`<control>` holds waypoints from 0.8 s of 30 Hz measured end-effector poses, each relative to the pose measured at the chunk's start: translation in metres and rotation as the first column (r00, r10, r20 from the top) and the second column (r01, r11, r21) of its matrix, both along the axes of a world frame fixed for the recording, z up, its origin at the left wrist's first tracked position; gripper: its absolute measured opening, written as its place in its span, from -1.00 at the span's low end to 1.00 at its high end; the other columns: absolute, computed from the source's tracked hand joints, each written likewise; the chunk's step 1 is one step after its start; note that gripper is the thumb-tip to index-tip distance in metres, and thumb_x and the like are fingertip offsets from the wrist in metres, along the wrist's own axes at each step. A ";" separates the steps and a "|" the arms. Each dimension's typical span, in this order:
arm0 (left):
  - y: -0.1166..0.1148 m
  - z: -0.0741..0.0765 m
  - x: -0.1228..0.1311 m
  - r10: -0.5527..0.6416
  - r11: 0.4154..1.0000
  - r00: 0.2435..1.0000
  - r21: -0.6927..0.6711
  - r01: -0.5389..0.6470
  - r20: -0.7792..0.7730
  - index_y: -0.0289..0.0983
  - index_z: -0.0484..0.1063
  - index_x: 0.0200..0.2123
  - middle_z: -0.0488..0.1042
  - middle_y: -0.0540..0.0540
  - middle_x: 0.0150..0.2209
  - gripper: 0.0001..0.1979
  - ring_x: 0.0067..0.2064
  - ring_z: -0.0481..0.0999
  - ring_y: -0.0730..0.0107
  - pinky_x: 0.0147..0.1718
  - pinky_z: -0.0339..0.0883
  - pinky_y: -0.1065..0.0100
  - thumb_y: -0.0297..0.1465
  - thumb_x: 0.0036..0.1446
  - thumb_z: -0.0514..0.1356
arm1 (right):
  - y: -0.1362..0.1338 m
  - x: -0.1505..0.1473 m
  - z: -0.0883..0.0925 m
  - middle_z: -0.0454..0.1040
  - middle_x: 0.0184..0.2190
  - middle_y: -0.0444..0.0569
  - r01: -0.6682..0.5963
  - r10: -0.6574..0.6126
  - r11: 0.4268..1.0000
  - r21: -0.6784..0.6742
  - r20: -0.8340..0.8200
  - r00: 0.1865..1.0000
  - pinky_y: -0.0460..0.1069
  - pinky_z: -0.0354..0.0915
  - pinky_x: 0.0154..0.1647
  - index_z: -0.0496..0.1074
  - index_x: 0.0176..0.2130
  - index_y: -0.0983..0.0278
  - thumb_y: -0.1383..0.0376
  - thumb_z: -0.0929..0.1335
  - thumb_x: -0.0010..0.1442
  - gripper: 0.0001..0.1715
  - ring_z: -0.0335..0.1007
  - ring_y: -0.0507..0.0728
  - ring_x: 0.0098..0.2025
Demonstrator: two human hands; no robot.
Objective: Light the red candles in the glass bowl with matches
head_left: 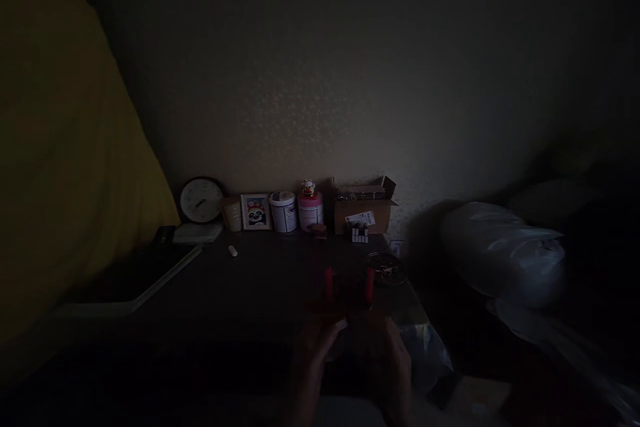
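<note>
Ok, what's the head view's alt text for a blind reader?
In dim light, a left hand, something pale at its fingers, and a right hand are side by side at a dark table, two red uprights just ahead. Behind: clock, framed panda picture, two canisters, open cardboard box.

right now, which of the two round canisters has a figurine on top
The pink-topped canister, nearer the cardboard box; the figurine stands on it, while the white canister beside it carries none.
</note>
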State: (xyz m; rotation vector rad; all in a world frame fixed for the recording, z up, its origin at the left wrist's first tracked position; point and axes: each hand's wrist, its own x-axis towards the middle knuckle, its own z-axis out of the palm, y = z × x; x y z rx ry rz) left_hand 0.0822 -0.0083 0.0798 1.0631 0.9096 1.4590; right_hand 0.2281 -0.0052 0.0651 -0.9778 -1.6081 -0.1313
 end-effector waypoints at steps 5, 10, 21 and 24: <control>0.004 0.002 0.003 0.035 0.997 0.999 -0.075 -0.034 0.003 -0.25 0.51 -0.35 0.55 -0.16 -0.28 -0.71 -0.17 0.50 0.13 -0.14 0.34 0.17 -0.17 -0.08 0.28 | -0.002 -0.001 0.006 0.52 -0.36 -0.06 -0.017 0.018 1.000 -0.025 0.056 0.998 -0.08 0.35 -0.38 0.45 -0.22 0.14 0.26 0.23 0.22 -0.78 0.45 0.08 -0.33; -0.001 -0.002 0.001 -0.010 0.998 0.999 -0.062 0.013 0.043 -0.22 0.49 -0.28 0.53 -0.12 -0.19 -0.78 -0.09 0.47 0.18 -0.12 0.32 0.24 -0.23 0.05 0.21 | 0.028 0.008 -0.025 0.49 -0.36 -0.04 0.047 -0.068 0.966 -0.252 -0.075 0.995 -0.08 0.30 -0.41 0.43 -0.20 0.22 0.27 0.22 0.20 -0.76 0.39 0.07 -0.35; 0.007 -0.046 -0.077 0.173 0.969 0.985 -0.183 -0.167 0.014 -0.28 0.53 -0.33 0.57 -0.21 -0.18 -0.60 -0.10 0.49 0.07 -0.03 0.29 0.09 -0.11 -0.18 0.32 | 0.019 0.021 0.005 0.47 -0.18 0.01 0.070 -0.239 0.931 -0.359 -0.452 0.860 0.07 0.26 -0.12 0.46 -0.18 0.26 0.14 0.25 0.17 -0.67 0.32 0.19 -0.10; 0.007 -0.071 -0.100 0.185 0.964 0.981 -0.204 -0.172 0.050 -0.27 0.54 -0.29 0.56 -0.20 -0.16 -0.63 -0.06 0.47 0.03 0.01 0.27 0.06 -0.18 -0.18 0.33 | 0.019 0.020 0.010 0.44 -0.10 0.01 0.058 -0.242 0.926 -0.372 -0.471 0.848 0.04 0.25 -0.11 0.45 -0.14 0.25 0.10 0.27 0.15 -0.63 0.32 0.17 -0.07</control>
